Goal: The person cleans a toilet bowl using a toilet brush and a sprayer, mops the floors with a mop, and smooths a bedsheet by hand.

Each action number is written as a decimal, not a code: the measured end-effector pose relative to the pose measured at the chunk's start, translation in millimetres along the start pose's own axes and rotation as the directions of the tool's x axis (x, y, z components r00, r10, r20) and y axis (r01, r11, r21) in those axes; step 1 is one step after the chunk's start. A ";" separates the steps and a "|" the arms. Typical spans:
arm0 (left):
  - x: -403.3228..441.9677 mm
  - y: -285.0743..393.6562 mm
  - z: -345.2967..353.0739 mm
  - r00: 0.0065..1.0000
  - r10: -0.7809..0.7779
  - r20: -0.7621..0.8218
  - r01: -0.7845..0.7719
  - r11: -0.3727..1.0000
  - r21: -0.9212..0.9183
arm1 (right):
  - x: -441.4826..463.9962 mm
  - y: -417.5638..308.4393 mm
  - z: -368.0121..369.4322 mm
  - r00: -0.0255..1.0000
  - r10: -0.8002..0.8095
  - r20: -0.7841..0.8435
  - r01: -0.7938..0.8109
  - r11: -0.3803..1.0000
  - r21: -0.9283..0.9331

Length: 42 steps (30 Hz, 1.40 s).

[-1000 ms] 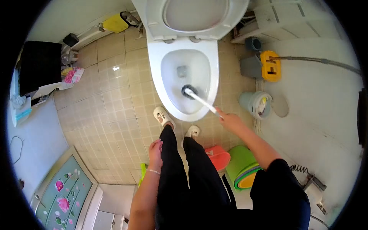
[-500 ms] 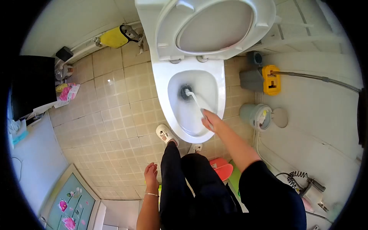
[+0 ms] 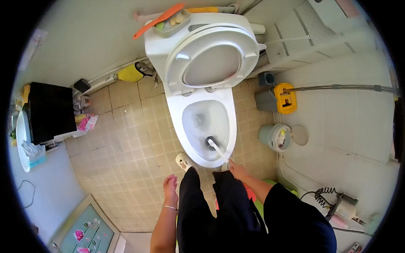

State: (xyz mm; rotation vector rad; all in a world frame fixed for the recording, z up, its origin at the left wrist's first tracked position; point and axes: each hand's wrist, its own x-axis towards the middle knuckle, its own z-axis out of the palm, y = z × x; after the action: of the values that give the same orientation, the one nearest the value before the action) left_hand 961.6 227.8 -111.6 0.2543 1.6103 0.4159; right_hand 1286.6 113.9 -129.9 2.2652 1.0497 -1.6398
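Observation:
My right hand [image 3: 238, 170] is closed around the handle of a white toilet brush [image 3: 218, 149], just past the front rim of the toilet [image 3: 180, 139]. The brush's dark round head rests inside the bowl, toward its front right. Water shows farther back in the bowl. Behind it, the seat and lid [image 3: 213, 65] are raised. My left hand [image 3: 170, 185] hangs beside my left leg over the tiled floor, holding nothing, its fingers slightly curled and apart.
A grey bucket with a yellow top [image 3: 285, 99] and a lidded pail [image 3: 274, 137] stand on the right. An orange brush [image 3: 158, 20] lies across a dish on the tank. A black panel [image 3: 51, 113] is at left.
The brush head has moved from the back of the bowl toward its front, and my right hand has drawn back toward me. The view has shifted, showing the tank top.

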 end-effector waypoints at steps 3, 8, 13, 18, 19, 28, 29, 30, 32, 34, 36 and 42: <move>-8.0 -1.9 8.4 1.000 0.001 -0.018 -0.001 1.000 -0.027 | -5.5 -12.4 -17.6 0.964 -0.174 -0.199 0.169 0.985 -0.040; -25.1 -12.7 39.2 0.995 0.008 -0.098 -0.011 0.999 -0.033 | 11.0 14.6 -31.8 0.930 -0.329 -0.165 0.315 0.943 -0.109; -54.2 -28.6 101.6 0.979 0.049 -0.196 -0.069 0.993 -0.097 | 8.4 36.8 -107.0 0.960 -0.280 -0.009 0.280 0.960 -0.013; -88.7 -42.7 182.9 0.990 -0.019 -0.138 0.006 0.996 -0.093 | -5.1 83.0 -199.7 0.910 -0.325 -0.257 0.358 0.930 0.089; -91.5 -44.8 196.2 0.994 0.024 -0.106 -0.028 0.999 -0.036 | -17.1 84.8 -236.9 0.893 -0.289 -0.346 0.357 0.922 0.150; -101.9 -32.5 293.8 1.000 0.020 -0.022 -0.020 1.000 -0.010 | 137.8 190.4 -414.5 0.870 0.042 -0.491 0.139 0.935 0.326; -101.5 -32.0 295.8 0.999 0.014 -0.028 -0.014 1.000 0.003 | 134.1 174.2 -447.7 0.934 0.125 -0.335 0.062 0.866 0.496; -100.3 -30.5 296.4 0.999 0.010 -0.040 -0.009 1.000 0.014 | 153.5 174.8 -469.2 0.956 0.170 -0.237 -0.006 0.822 0.569; -101.7 -26.3 295.3 0.997 0.022 -0.069 -0.022 1.000 -0.001 | 184.5 174.7 -498.9 0.924 0.289 -0.252 0.017 0.626 0.780; -101.2 -27.6 289.0 0.996 0.027 -0.087 -0.029 0.999 -0.032 | 219.8 196.3 -513.6 0.859 0.387 -0.336 0.140 0.454 0.880; -101.2 -29.6 285.2 0.994 0.009 -0.105 -0.013 0.999 -0.040 | 261.3 236.9 -528.4 0.826 -0.239 -0.511 0.414 0.872 0.262; -99.9 -31.0 294.3 0.994 0.031 -0.105 -0.039 0.996 -0.080 | 236.1 160.2 -577.2 0.978 0.165 -0.130 -0.162 0.986 0.032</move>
State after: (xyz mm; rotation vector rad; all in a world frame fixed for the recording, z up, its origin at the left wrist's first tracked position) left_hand 1265.0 192.3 -46.3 0.2018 1.6875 0.5281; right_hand 1868.1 388.9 -156.4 2.4305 0.8493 -1.4605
